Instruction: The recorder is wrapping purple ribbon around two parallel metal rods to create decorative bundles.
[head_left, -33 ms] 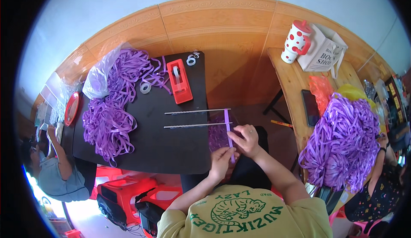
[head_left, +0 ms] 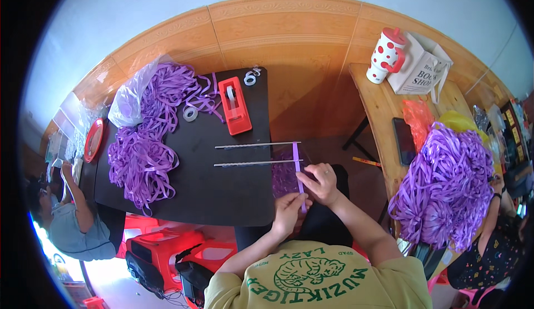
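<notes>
A narrow purple ribbon (head_left: 296,152) runs across the right ends of two thin metal rods, the far rod (head_left: 253,145) and the near rod (head_left: 253,164). Both rods jut past the right edge of the black table (head_left: 222,200). My left hand (head_left: 287,213) pinches the ribbon near its lower end. Just above it, my right hand (head_left: 322,185) is closed on the same strip, thumb and index finger against it. How the ribbon is fastened at the rods is too small to make out.
Purple ribbon heaps (head_left: 142,167) cover the left of the black table, beside a red tape dispenser (head_left: 236,109) and tape roll (head_left: 190,114). Another ribbon pile (head_left: 445,187), a phone (head_left: 404,140) and a dotted tumbler (head_left: 384,56) occupy the wooden table (head_left: 367,95). People sit at both sides.
</notes>
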`<state>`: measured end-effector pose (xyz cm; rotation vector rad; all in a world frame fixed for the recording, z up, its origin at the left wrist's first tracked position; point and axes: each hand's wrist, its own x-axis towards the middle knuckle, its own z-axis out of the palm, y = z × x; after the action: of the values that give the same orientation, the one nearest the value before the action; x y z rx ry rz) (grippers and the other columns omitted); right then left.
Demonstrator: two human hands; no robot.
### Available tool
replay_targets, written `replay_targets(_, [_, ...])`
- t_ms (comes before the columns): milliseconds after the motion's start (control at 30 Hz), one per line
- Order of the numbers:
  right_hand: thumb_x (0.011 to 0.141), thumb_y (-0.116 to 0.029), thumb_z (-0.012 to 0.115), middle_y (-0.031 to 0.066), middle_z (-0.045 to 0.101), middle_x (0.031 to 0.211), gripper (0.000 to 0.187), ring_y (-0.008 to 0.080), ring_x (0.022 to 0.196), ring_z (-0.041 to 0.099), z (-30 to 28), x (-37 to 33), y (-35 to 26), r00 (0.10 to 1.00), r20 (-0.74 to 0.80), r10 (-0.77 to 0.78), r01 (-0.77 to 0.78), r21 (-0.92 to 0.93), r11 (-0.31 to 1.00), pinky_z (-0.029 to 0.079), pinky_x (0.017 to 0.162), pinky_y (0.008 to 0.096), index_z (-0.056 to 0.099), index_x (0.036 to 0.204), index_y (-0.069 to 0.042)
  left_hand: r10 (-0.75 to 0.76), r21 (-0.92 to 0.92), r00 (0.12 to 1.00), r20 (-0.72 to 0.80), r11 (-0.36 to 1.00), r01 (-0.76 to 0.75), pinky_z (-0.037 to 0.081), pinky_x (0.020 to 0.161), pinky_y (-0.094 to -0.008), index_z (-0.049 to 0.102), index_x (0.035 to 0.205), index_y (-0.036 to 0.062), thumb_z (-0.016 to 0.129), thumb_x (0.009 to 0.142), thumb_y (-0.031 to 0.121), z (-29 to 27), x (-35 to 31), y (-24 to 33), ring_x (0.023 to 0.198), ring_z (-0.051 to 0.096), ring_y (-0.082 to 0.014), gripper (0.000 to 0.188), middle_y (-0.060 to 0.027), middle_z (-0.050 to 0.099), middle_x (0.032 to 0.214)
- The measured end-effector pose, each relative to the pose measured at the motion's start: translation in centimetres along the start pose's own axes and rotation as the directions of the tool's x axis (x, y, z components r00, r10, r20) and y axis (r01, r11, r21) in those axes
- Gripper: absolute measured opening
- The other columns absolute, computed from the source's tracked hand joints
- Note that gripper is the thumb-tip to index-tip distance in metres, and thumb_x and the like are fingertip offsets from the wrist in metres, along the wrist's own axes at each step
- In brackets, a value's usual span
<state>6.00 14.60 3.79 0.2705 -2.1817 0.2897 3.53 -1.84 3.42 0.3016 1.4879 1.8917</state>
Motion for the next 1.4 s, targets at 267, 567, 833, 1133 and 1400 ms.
replay_targets(267, [0.064,-0.017,0.062,0.0049,0.055,0.087,0.034,0.0174,0.069,0.053,-1.2,0.5,-1.5,0.986,0.052,-0.159,0.163,-0.093,0.982,0.038,0.057,0.0296,0.068,0.095,-0.005,-0.18,0.006,0.978,0.1,0.984,0.181,0.046,0.059,-0.0199,0.065,0.093,-0.0016,0.053,0.092,0.014,0.0,-2.7,2.5,0.066,0.058,-0.0087,0.02,-0.0082,0.066,0.077])
replay_targets(567, [0.068,-0.011,0.069,0.0029,0.055,0.087,0.026,0.0155,0.069,0.054,-1.1,2.1,-2.5,0.99,0.02,-0.143,0.144,-0.065,0.988,0.038,0.055,0.0282,0.067,0.093,-0.007,-0.243,-0.099,0.949,0.199,0.959,0.267,0.041,0.042,-0.0177,0.062,0.092,-0.0033,0.049,0.094,0.015,-0.5,-3.6,5.6,0.056,0.059,-0.0116,0.022,-0.0141,0.066,0.077])
replay_targets(833, [0.067,-0.015,0.069,0.0029,0.056,0.085,0.029,0.016,0.07,0.054,-1.4,3.5,-3.0,0.995,-0.024,-0.095,0.094,-0.042,0.995,0.038,0.055,0.0288,0.064,0.095,-0.007,-0.18,-0.112,0.962,0.206,0.972,0.205,0.042,0.043,-0.0172,0.061,0.093,-0.0021,0.048,0.095,0.014,-0.3,-3.6,7.5,0.056,0.059,-0.0114,0.021,-0.0129,0.066,0.077])
replay_targets(1133, [0.071,0.007,0.058,0.0095,0.057,0.082,0.019,0.021,0.068,0.058,-0.6,8.7,-0.1,0.929,0.062,0.366,-0.346,0.497,0.796,0.046,0.06,0.0292,0.063,0.087,-0.002,0.035,-0.051,0.933,0.358,0.999,-0.018,0.044,0.06,-0.0186,0.058,0.11,-0.003,0.045,0.096,0.014,0.3,-2.1,6.3,0.07,0.056,-0.0082,0.025,-0.0087,0.065,0.086])
replay_targets(1400, [0.082,-0.007,0.067,-0.0018,0.055,0.066,0.018,0.0051,0.062,0.046,4.6,8.7,6.9,0.599,0.532,0.598,-0.698,0.713,0.065,0.034,0.058,0.0217,0.061,0.066,0.0,-0.025,0.082,0.998,0.052,0.996,0.021,0.042,0.06,-0.0184,0.061,0.106,0.0027,0.054,0.092,0.018,-1.2,3.5,-2.0,0.071,0.056,-0.0065,0.022,-0.0039,0.066,0.085])
